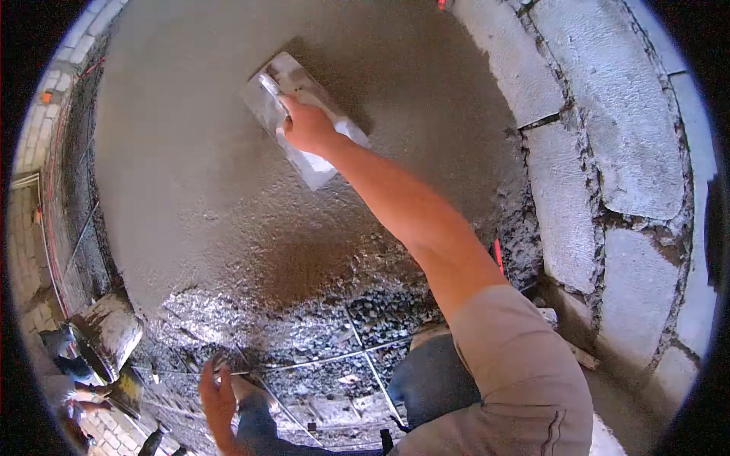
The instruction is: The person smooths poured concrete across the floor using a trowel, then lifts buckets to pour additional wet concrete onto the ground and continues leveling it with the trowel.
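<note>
Nearest the camera, a grey short sleeve (pixel 525 357) covers the person's right upper arm, with the bare forearm reaching well forward from it. Around and beyond the right hand (pixel 308 128) spreads the largest thing, a bed of wet cement (pixel 190 114), smooth there and rougher toward the body. To that hand's right stands a wall of pale blocks (pixel 639 137). Between the hands and the knees runs loose gravel (pixel 388 308) crossed by thin metal bars (pixel 327 360); the crouch at this unfinished edge probably explains the long reach. Just beyond and left of the left hand (pixel 217 399) sits a tilted, cement-smeared bucket (pixel 122 330). Directly under the right hand, the rectangular trowel (pixel 315 167) is over the smooth cement, its blade nearly flat, likely to spread pressure evenly. The right hand is closed around its handle, which gives control from above. The left hand hangs low over the gravel, fingers partly curled; whether they grip anything cannot be told.
</note>
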Motion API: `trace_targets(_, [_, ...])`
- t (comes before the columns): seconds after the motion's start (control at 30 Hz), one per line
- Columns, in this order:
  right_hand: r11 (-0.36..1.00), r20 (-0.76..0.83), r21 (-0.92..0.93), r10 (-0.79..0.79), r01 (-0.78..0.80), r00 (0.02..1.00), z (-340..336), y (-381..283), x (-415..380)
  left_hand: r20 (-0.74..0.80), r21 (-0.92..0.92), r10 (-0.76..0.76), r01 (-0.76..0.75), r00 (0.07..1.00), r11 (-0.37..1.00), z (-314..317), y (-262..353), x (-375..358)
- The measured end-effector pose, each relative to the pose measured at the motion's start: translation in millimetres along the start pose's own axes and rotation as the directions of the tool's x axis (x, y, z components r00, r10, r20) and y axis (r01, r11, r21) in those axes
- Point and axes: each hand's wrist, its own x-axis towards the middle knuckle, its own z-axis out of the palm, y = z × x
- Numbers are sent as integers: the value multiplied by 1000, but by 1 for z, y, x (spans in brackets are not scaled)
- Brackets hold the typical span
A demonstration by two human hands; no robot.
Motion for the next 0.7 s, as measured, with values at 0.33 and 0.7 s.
trace_targets(0.33, [977,-334,-130,117,-168,935,-58,88,61,49,93,-224,219,973,971,15,-19,-47])
trace_targets(0.7, [887,-595,-8,367,-462,715,-152,149,37,139,77,-55,44,989,996,9,15,-33])
